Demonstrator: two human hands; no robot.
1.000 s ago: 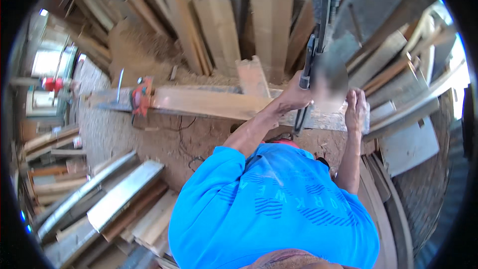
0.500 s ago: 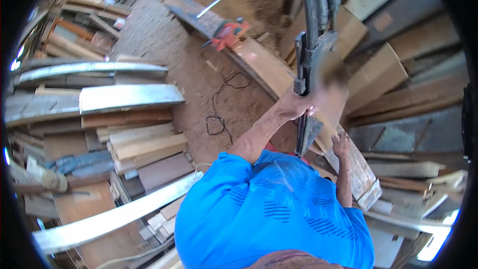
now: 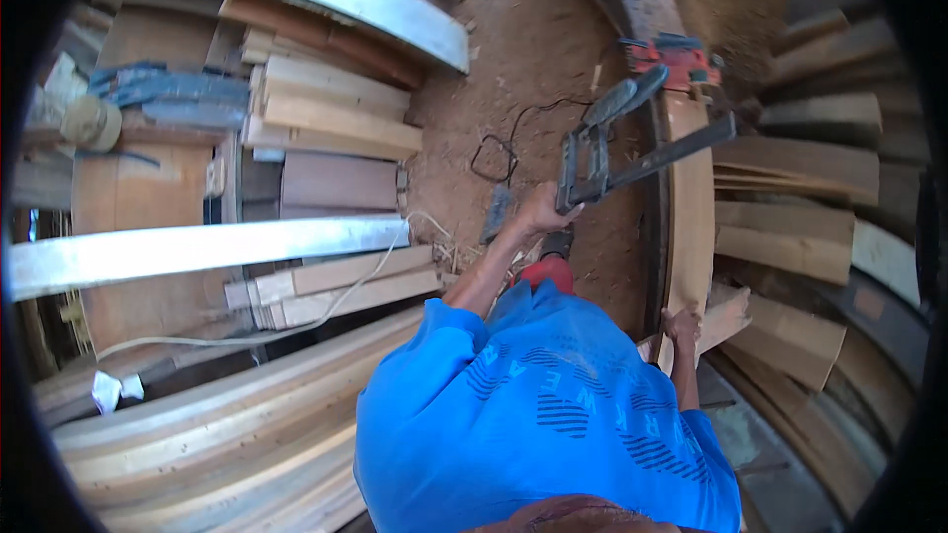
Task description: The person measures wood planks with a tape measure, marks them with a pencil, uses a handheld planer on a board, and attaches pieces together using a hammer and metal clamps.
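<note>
**Clamp lowered, view swung round**

The metal clamp (image 3: 632, 143) gripped in the left hand (image 3: 541, 209) has been tilted from near upright to slanting across the plank (image 3: 689, 207). The right hand (image 3: 681, 324) has been shifted down to the plank's near end.

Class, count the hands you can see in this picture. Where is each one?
2. The left hand grips the dark metal tool; the right hand rests on the wooden plank.
</note>
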